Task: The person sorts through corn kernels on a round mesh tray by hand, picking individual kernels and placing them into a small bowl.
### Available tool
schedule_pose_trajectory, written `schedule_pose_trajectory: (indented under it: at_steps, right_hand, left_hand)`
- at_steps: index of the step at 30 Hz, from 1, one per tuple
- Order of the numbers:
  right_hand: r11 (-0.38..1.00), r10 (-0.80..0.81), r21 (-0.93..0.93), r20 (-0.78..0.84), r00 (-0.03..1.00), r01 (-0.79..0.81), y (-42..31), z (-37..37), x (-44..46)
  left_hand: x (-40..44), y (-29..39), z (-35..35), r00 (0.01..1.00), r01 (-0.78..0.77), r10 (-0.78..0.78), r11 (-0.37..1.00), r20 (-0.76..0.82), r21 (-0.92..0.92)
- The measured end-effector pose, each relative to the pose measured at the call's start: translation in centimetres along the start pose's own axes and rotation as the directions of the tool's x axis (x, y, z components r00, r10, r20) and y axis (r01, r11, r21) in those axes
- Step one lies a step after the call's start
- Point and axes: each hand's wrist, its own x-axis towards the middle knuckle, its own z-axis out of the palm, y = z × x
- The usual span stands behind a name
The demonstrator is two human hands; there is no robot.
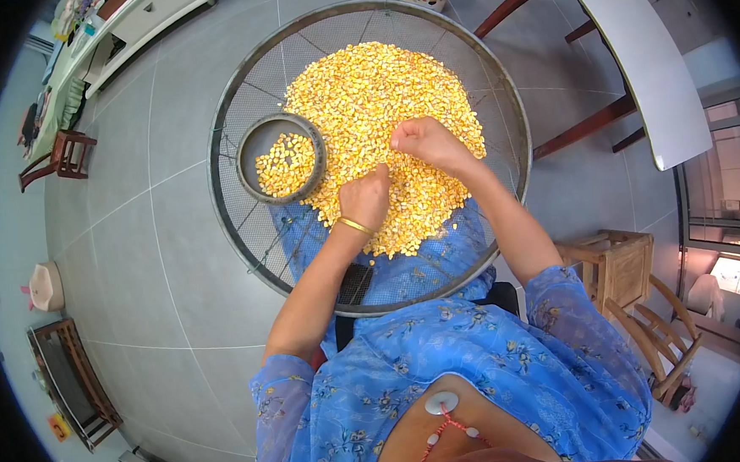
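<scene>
Most of the corn kernels lie loose on the mesh sieve; fewer sit in the bowl, beside the heap near the left rim. The left hand and right hand curl inward over the heap; whether their fingers clamp kernels, I cannot tell. Mesh shows beyond the heap.

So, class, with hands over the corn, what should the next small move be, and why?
Perhaps move the left hand to the bowl and open that hand there, in case it holds anything. It is nearer the bowl than the right hand, and the kernels inside leave part of the bowl's bottom bare, while the corn pile is far larger. What either hand grips is hidden.
</scene>
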Motion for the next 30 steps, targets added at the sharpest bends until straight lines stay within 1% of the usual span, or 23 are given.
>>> schedule_pose_trajectory:
  at_steps: [2,3,5,10,12,13,14,15,16,17,18,19,20,21,22,23,25,27,28,29,30]
  right_hand:
    - [0.95,0.04,-0.312,0.019,0.999,-0.032,0.0,0.2,-0.4]
    - [0.95,0.04,-0.311,0.019,0.999,-0.032,-0.1,0.3,-0.5]
    - [0.899,0.003,-0.438,0.015,1.0,0.004,-0.3,0.6,-0.7]
    - [0.87,0.055,-0.492,0.048,0.997,-0.024,-0.6,0.7,-0.8]
    - [0.854,0.078,-0.519,0.065,0.995,-0.033,-0.8,0.9,-1.0]
    - [0.793,0.075,-0.609,0.094,0.993,-0.002,-1.2,1.0,-1.3]
    - [0.723,0.076,-0.69,0.122,0.99,0.03,-1.5,1.3,-1.7]
    - [0.722,0.077,-0.691,0.119,0.99,0.027,-1.4,1.6,-1.9]
    - [0.644,0.041,-0.762,0.12,0.992,0.066,-1.2,1.9,-2.1]
    - [0.557,0.006,-0.824,0.126,0.992,0.102,-0.9,2.2,-2.2]
    - [0.484,0.069,-0.872,0.121,0.99,0.073,-0.7,2.6,-2.0]
    - [0.482,0.07,-0.873,0.121,0.99,0.073,-0.5,2.8,-1.9]
    - [0.465,0.087,-0.882,0.125,0.988,0.07,-0.3,3.0,-1.9]
    - [0.449,0.103,-0.891,0.129,0.986,0.07,-0.1,3.1,-1.8]
    - [0.446,0.103,-0.892,0.133,0.986,0.074,0.1,3.1,-1.7]
    - [0.456,0.119,-0.888,0.128,0.985,0.06,0.2,3.0,-1.6]
    - [0.464,0.136,-0.885,0.123,0.983,0.047,-0.4,2.9,-1.8]
    - [0.54,0.131,-0.837,0.184,0.974,0.086,-1.3,2.6,-2.2]
    - [0.537,0.13,-0.839,0.185,0.974,0.088,-0.9,2.8,-2.1]
    - [0.49,0.14,-0.869,0.155,0.978,0.068,0.0,2.9,-1.9]
    - [0.444,0.149,-0.895,0.124,0.981,0.046,0.0,3.2,-1.9]
  left_hand:
    - [0.0,-0.2,0.2,1.0,0.004,-0.004,1.0,-0.021,-0.003]
    - [0.0,-0.2,0.3,0.999,0.007,-0.007,1.0,-0.042,-0.009]
    - [-0.1,-0.4,0.5,0.999,0.007,-0.008,1.0,-0.048,-0.012]
    - [0.0,-0.9,0.9,0.999,0.029,-0.03,0.999,-0.029,-0.037]
    - [0.2,-1.1,0.4,0.997,0.04,-0.041,0.999,-0.072,-0.017]
    - [0.4,-1.3,-0.2,0.996,0.04,-0.041,0.999,-0.074,-0.017]
    - [0.6,-1.7,-0.9,0.988,0.094,-0.128,0.941,-0.085,-0.326]
    - [0.8,-2.0,-1.6,0.975,0.128,-0.21,0.787,-0.067,-0.604]
    - [1.2,-2.1,-2.1,0.959,0.077,-0.267,0.555,-0.09,-0.828]
    - [1.0,-2.5,-2.9,0.96,0.076,-0.264,0.553,-0.088,-0.83]
    - [0.9,-2.9,-4.7,0.938,0.176,-0.33,0.193,0.106,-0.965]
    - [0.7,-3.4,-5.8,0.898,0.253,-0.317,-0.197,0.306,-0.947]
    - [0.6,-4.1,-5.8,0.898,0.25,-0.319,-0.199,0.304,-0.947]
    - [0.6,-4.7,-5.8,0.924,0.179,-0.25,-0.388,0.29,-0.904]
    - [0.6,-5.1,-5.6,0.948,0.113,-0.185,-0.564,0.259,-0.818]
    - [0.5,-5.2,-5.3,0.948,0.11,-0.188,-0.565,0.257,-0.818]
    - [0.5,-5.3,-5.1,0.967,0.071,-0.133,-0.682,0.218,-0.728]
    - [0.5,-5.2,-5.3,0.958,0.075,-0.152,-0.686,0.243,-0.723]
    - [0.5,-5.0,-5.5,0.948,0.08,-0.17,-0.69,0.269,-0.719]
    - [0.6,-4.9,-5.6,0.949,0.077,-0.171,-0.691,0.266,-0.719]
    - [0.8,-4.5,-5.9,0.924,0.072,-0.233,-0.673,0.303,-0.736]
